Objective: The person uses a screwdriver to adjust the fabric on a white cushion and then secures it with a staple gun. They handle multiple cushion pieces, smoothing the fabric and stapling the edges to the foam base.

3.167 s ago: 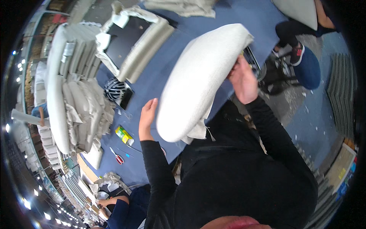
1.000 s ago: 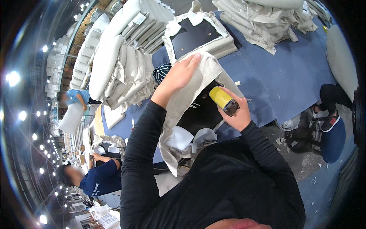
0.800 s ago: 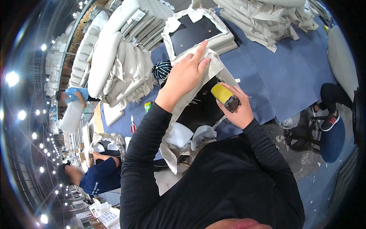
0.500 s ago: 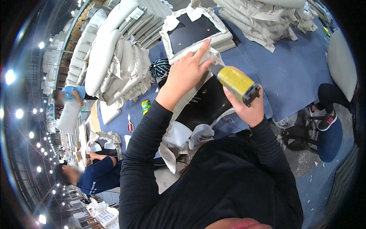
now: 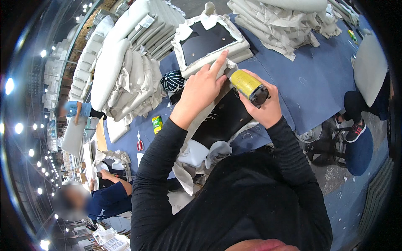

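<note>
We've one yellow tool [image 5: 247,83] clamped in our right hand [image 5: 268,104] by the far edge of the nearer black panel [image 5: 222,119]; can't tell if our left hand [image 5: 205,88] grips anything. Panel's left: one pair of scissors [image 5: 140,145]; right: roomy tabletop [image 5: 301,85].

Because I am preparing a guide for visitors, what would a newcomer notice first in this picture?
Probably the yellow tool in the fingers of the right hand, its nose close to the left hand. Next come the pale cushions stacked at upper left, and the striped round object left of the left hand.
</note>
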Demonstrator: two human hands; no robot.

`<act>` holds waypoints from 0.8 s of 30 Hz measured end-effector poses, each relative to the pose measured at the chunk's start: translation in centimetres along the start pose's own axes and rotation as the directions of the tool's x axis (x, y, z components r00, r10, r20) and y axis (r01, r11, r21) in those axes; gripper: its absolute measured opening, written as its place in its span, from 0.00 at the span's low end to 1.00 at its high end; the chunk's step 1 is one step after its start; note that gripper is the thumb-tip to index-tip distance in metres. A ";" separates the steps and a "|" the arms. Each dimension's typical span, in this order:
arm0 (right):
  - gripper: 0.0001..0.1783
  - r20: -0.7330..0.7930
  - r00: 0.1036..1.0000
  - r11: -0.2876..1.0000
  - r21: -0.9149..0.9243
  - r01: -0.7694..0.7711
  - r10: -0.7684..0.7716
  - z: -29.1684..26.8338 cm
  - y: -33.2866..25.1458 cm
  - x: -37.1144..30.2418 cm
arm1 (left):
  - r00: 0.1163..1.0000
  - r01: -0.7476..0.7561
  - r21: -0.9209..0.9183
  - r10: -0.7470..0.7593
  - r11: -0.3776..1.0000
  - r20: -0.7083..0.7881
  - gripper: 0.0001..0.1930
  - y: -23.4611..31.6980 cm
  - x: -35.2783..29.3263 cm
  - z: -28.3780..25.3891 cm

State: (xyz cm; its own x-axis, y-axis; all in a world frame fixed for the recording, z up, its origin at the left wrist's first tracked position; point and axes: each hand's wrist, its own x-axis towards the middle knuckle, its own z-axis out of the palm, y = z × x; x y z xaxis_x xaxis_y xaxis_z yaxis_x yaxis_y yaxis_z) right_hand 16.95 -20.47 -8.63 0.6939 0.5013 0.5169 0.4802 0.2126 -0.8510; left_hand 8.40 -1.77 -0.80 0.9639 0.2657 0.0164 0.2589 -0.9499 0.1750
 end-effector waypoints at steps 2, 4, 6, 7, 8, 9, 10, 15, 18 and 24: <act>0.29 0.039 0.998 0.999 -0.018 -0.040 0.041 0.0 -0.1 0.3 | 1.000 -0.025 -0.078 0.026 0.997 0.012 0.42 -0.4 0.0 -0.4; 0.28 0.038 0.997 0.996 0.043 -0.073 0.071 -0.2 -0.2 0.0 | 0.995 -0.097 -0.202 0.099 0.975 -0.004 0.41 -1.9 0.5 -1.0; 0.27 0.033 0.995 0.988 0.123 -0.097 0.093 0.2 -0.2 -0.1 | 0.978 0.082 -0.574 0.046 0.815 0.205 0.39 -6.5 2.2 -0.4; 0.26 0.024 0.994 0.981 0.160 -0.111 0.108 0.3 -0.1 -0.4 | 0.949 0.195 -0.712 0.053 0.675 0.310 0.39 -7.8 2.7 -0.1; 0.26 0.016 0.992 0.974 0.187 -0.128 0.128 0.3 0.1 -0.7 | 0.839 0.534 -0.662 -0.236 0.526 0.490 0.42 -5.1 2.0 -1.9; 0.25 0.010 0.993 0.979 0.168 -0.116 0.116 0.4 0.2 -0.8 | 0.855 0.505 -0.647 -0.230 0.571 0.465 0.43 -5.3 2.1 -1.0; 0.25 0.005 0.995 0.983 0.149 -0.103 0.103 0.5 0.4 -0.6 | 0.870 0.476 -0.630 -0.223 0.614 0.440 0.43 -6.1 2.2 0.2; 0.25 0.038 0.988 0.979 0.133 -0.154 0.150 1.1 1.1 -0.6 | 0.986 0.160 -0.343 -0.131 0.926 0.106 0.38 -5.2 1.0 0.8; 0.26 0.068 0.975 0.967 0.133 -0.218 0.211 1.3 0.4 -0.5 | 0.992 0.097 -0.214 -0.078 0.972 0.097 0.31 -2.6 -0.2 -0.5; 0.27 0.084 0.955 0.938 0.184 -0.295 0.284 1.0 -1.1 -0.4 | 0.996 -0.084 -0.075 0.086 0.994 0.021 0.35 -2.2 -0.8 -0.1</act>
State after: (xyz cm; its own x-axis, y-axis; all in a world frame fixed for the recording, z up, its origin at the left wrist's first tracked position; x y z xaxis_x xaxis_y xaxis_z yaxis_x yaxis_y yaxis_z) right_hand 15.61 -20.07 -7.93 0.7538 0.6099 0.2444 0.1467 0.2063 -0.9674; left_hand 7.09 0.15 -1.05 0.9837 0.1793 0.0106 0.1712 -0.9539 0.2466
